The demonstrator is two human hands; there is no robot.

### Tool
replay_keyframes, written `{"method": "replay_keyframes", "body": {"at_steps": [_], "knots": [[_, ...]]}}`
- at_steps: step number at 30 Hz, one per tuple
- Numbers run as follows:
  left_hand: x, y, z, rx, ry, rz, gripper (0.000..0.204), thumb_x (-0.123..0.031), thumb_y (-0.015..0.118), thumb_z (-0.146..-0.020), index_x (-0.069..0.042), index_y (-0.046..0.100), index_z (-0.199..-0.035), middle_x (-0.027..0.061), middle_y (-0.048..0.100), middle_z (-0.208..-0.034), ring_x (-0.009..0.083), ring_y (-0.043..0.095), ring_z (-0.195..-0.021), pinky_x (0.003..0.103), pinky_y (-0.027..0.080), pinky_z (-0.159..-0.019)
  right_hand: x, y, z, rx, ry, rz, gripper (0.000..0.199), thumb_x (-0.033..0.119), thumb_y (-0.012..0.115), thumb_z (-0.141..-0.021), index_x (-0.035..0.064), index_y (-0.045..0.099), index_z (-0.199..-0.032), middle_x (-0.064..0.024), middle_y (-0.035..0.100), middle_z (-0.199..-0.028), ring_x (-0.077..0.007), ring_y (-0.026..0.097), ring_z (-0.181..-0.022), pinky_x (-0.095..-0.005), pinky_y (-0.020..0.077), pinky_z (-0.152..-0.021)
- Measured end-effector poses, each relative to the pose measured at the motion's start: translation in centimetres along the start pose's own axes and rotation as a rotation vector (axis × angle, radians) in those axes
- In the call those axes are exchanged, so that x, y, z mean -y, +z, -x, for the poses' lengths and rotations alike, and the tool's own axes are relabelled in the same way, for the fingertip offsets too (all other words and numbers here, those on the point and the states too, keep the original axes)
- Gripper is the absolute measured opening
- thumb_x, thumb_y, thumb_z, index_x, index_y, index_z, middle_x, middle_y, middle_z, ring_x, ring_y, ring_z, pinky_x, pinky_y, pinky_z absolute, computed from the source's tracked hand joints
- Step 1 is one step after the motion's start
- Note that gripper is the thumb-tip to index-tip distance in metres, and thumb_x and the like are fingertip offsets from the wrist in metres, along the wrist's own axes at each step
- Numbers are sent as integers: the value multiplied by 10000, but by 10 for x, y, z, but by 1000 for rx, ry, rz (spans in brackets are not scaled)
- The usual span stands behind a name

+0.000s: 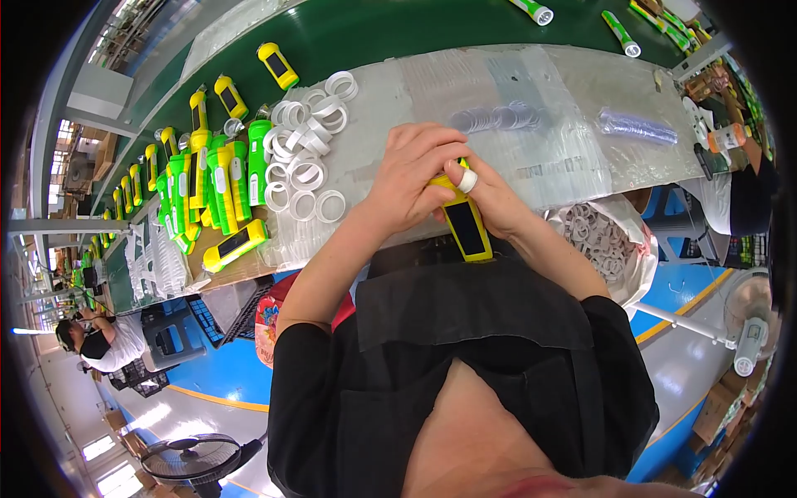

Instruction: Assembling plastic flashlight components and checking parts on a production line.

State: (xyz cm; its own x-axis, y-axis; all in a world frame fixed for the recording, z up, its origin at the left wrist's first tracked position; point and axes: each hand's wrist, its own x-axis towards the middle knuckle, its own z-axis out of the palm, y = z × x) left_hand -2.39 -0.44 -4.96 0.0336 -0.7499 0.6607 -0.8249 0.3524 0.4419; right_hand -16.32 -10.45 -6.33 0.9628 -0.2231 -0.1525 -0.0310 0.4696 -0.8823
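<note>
You are holding the yellow flashlight (465,226) in both hands just above the near edge of the counter (573,91), its long axis running from your chest up and away, with the dark panel facing you and the head end buried between your hands. Your left hand (413,176) is wrapping over that head end from the left, fingers (432,149) curled closed around it. Your right hand (491,197) is gripping from the right, and a white ring (468,180) is sitting at its fingertips, right against the head. Both hands are equally near; the ring is touching the flashlight. The loose white rings (303,158) are lying well to your left.
</note>
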Motion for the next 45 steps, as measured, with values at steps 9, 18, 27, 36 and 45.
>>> {"method": "replay_keyframes", "body": {"at_steps": [9,18,27,36,45], "knots": [[75,72,5,13,-376,-258,560,-354,709,-822,-30,571,-1256,168,594,-1183,340,530,-1104,428,411,-940,9,-39,11,-249,-198,-61,405,364,516,-982,64,488,-1253,-120,596,-890,-182,595,-689,-302,481,-625],[29,30,-4,-122,-412,305,389,-244,629,-908,-59,602,-1248,135,544,-1156,284,526,-1034,370,426,-904,18,-33,8,-150,-154,-57,375,312,570,-968,45,502,-1221,-103,609,-861,-160,591,-670,-283,472,-607],[1,-5,10,-43,-194,152,418,-256,370,-995,-29,586,-1271,153,512,-1204,291,477,-1118,368,404,-964,19,-5,-18,117,-149,136,373,311,595,-953,28,504,-1179,-82,600,-922,-150,601,-703,-275,491,-643],[19,-19,18,-104,-280,175,414,-283,376,-990,-28,605,-1222,161,511,-1288,289,483,-1135,382,388,-988,6,14,-49,151,-54,-90,348,295,532,-981,60,468,-1230,-90,590,-927,-158,596,-712,-297,485,-652],[135,-74,-19,308,-678,-790,525,-303,704,-845,-138,552,-1320,153,565,-1207,320,562,-1076,428,452,-950,17,2,-102,60,-417,206,419,380,577,-941,61,483,-1195,-101,575,-836,-160,560,-673,-293,457,-617]]}}
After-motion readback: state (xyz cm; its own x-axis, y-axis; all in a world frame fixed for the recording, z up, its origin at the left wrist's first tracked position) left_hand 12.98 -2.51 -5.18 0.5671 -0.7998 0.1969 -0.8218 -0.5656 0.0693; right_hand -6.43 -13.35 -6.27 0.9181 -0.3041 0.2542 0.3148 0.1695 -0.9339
